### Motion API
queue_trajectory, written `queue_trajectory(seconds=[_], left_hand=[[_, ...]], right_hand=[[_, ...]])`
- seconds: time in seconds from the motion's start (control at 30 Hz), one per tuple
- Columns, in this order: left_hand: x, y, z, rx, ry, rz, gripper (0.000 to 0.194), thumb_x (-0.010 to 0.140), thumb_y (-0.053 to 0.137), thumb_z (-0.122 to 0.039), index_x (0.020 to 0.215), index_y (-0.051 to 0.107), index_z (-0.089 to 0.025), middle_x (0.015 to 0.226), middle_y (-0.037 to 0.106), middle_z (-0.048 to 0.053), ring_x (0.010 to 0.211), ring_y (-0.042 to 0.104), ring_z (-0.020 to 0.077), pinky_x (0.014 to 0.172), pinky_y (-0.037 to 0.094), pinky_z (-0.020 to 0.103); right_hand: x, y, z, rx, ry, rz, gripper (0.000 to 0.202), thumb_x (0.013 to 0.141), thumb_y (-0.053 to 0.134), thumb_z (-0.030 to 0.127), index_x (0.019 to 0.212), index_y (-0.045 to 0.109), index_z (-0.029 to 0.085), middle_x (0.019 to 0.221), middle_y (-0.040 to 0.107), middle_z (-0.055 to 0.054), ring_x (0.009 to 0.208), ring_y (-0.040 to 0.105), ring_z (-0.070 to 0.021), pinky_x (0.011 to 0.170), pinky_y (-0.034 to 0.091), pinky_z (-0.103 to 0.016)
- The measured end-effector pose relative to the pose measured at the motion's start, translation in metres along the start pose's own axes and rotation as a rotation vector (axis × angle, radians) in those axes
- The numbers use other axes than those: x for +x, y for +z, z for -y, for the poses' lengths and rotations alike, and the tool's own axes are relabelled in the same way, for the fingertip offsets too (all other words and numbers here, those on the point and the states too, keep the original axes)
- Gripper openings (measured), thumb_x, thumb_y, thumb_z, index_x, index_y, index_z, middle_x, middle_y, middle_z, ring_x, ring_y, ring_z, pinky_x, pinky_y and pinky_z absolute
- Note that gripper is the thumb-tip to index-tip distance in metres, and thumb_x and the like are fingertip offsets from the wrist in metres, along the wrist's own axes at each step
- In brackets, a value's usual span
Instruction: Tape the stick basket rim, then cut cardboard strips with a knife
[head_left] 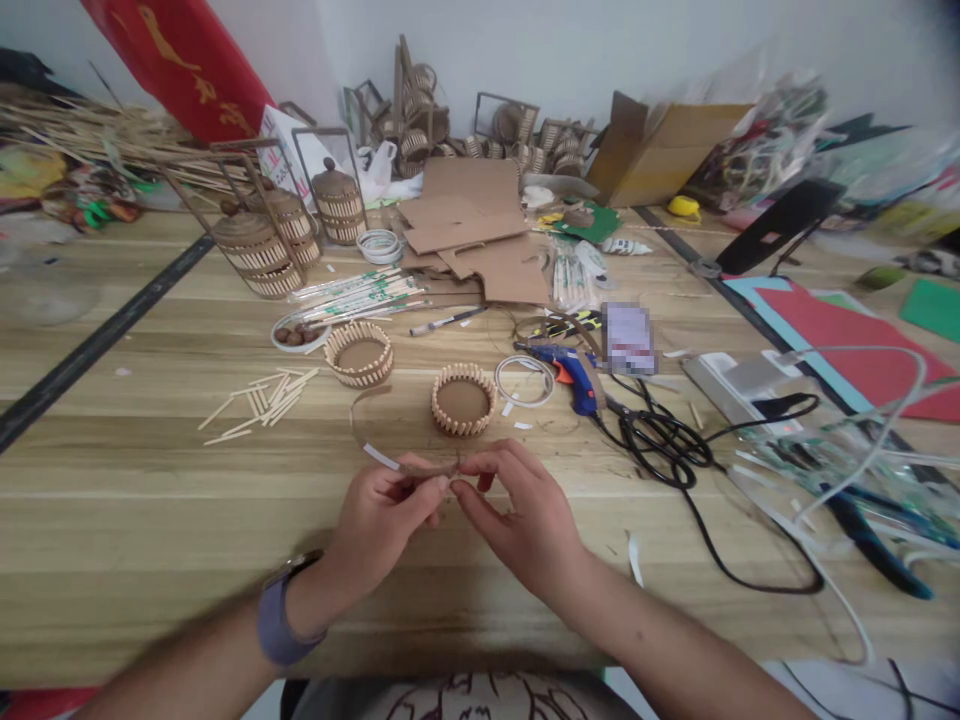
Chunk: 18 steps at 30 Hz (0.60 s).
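Note:
Between the fingertips of my left hand (386, 515) and my right hand (525, 515), a thin brown strip (433, 470) is pinched. From the left fingers a white length (381, 457) sticks out, and a brown curl rises beyond it; whether all of it is one piece I cannot tell. Just past my fingers stands a round stick-walled basket (463, 430) with a brown base. A second such basket (360, 378) sits farther left. Short wooden sticks (262, 403) lie loose to the left of my hands.
A blue glue gun (574, 375) and white rings (525, 381) lie right of the baskets, with a coiled black cable (664, 450) beside them. A power strip (735, 390) is farther right. Cardboard sheets (469, 215) and finished lidded lanterns (259, 255) stand at the back.

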<state>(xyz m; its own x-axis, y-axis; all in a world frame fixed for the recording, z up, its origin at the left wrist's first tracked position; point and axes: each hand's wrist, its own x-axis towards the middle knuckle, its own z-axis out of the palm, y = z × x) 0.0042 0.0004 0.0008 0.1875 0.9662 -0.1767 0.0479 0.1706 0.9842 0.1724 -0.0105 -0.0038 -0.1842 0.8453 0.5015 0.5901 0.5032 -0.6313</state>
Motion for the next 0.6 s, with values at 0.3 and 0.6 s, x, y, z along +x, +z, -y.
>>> queue_trajectory(seconds=[0.3, 0.6], left_hand=[[0.0011, 0.0001, -0.0012, -0.045, 0.000, 0.032, 0.017, 0.072, 0.067, -0.032, 0.064, 0.069, -0.017, 0.055, 0.062, 0.000, 0.053, 0.057, 0.0131, 0.051, 0.047, 0.021], [-0.0020, -0.0003, 0.0043, 0.040, 0.080, 0.053, 0.018, 0.077, 0.065, -0.030, 0.074, 0.076, -0.016, 0.070, 0.074, 0.005, 0.066, 0.068, 0.0184, 0.061, 0.054, 0.024]], right_hand=[[0.0007, -0.0010, -0.0008, -0.012, -0.037, 0.017, 0.005, 0.089, 0.059, 0.017, 0.091, 0.061, 0.021, 0.076, 0.065, -0.001, 0.068, 0.062, -0.0156, 0.063, 0.049, -0.029], [0.0019, -0.0015, -0.0011, 0.000, -0.012, 0.018, 0.010, 0.088, 0.056, 0.015, 0.084, 0.063, 0.020, 0.072, 0.066, -0.001, 0.066, 0.062, -0.0153, 0.061, 0.047, -0.028]])
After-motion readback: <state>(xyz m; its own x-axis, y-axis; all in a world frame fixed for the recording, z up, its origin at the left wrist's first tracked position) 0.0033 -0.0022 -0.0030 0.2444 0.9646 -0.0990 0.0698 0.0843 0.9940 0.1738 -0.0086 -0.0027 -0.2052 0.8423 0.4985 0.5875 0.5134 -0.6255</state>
